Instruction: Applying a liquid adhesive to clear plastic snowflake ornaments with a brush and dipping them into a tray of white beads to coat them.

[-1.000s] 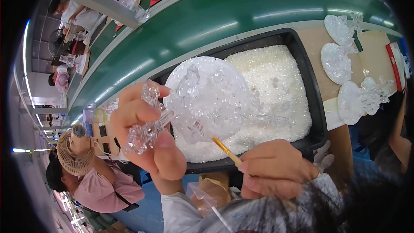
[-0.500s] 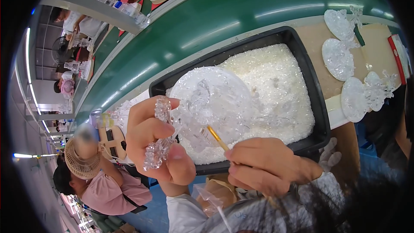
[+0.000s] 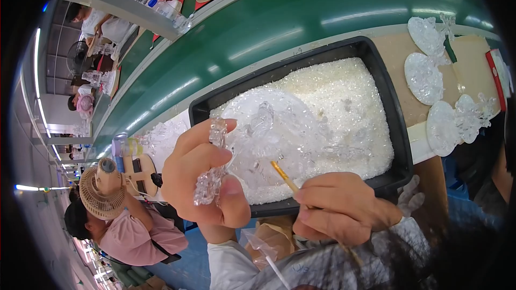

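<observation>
Work looks midway: our left hand grips a clear round ornament over the black tray of beads; our right hand pinches a thin stick touching it. Finished ornaments lie on the worktop.

Green conveyor belt beyond the hands; tan worktable right; small desk fan left; ceiling strip lights far left.

Black tray of clear crystal beads: one. Round clear discs: one held, three laid on the bench at right. Thin yellow stick: one. Small beige desk fan: one. Hands: two, left and right.
</observation>
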Demonstrator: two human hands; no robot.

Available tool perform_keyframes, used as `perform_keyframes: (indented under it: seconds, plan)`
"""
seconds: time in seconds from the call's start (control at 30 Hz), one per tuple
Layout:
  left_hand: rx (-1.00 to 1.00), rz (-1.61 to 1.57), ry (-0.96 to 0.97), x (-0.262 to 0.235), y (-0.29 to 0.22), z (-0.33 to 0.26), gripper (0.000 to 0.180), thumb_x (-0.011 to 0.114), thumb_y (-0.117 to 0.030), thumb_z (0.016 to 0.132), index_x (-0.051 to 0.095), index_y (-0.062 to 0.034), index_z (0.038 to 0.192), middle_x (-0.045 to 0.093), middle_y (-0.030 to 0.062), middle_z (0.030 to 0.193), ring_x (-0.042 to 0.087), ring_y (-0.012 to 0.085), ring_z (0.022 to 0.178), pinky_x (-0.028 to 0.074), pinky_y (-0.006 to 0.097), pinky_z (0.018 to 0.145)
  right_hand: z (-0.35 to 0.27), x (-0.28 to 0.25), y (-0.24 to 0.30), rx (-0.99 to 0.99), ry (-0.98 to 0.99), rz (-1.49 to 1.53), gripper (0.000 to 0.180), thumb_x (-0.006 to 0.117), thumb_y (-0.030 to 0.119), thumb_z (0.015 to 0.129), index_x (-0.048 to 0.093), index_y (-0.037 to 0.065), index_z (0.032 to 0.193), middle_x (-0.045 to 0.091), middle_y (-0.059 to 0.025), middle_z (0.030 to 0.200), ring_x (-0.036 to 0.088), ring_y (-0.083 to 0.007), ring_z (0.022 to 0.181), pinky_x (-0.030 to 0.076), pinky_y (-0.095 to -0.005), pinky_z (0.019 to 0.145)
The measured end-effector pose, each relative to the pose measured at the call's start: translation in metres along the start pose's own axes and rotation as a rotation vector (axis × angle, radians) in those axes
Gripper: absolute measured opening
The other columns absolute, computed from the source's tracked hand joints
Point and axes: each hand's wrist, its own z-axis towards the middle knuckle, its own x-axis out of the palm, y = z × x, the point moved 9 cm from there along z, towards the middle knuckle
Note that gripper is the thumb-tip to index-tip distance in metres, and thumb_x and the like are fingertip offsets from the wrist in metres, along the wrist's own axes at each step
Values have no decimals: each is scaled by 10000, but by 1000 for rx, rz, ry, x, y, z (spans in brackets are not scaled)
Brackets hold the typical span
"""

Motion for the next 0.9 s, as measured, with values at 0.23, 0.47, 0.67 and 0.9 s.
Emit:
perform_keyframes:
  seconds: [0.23,0.47,0.67,0.9]
  plan:
    - [-60,62,58,-2,4,2,247,567,-90,589,609,30,800,704,215,844,702,310,713,540,317,612,6,-6,-9,153,51,67,242,775,-29,698,635,-17,896,650,-190,938,679,-298,729,577,-351,623]
    - [-83,266,273,4,-7,-7,321,579,-305,899,532,12,920,681,234,950,676,321,841,505,374,778,-4,2,-19,214,49,-80,299,752,-75,694,644,-7,965,663,-202,956,668,-275,717,552,-316,602]
    - [-37,277,218,1,-8,-6,229,584,-246,767,586,-36,858,715,187,896,675,289,751,502,340,735,3,7,-22,217,76,-62,286,742,-73,683,646,11,939,665,-189,922,653,-247,695,524,-285,579]
    - [-13,216,111,2,-9,0,209,588,-169,625,642,-62,796,734,158,852,669,260,681,495,318,685,7,-6,-23,206,-10,-31,265,745,-68,641,642,-11,878,654,-170,905,625,-255,646,508,-290,533]
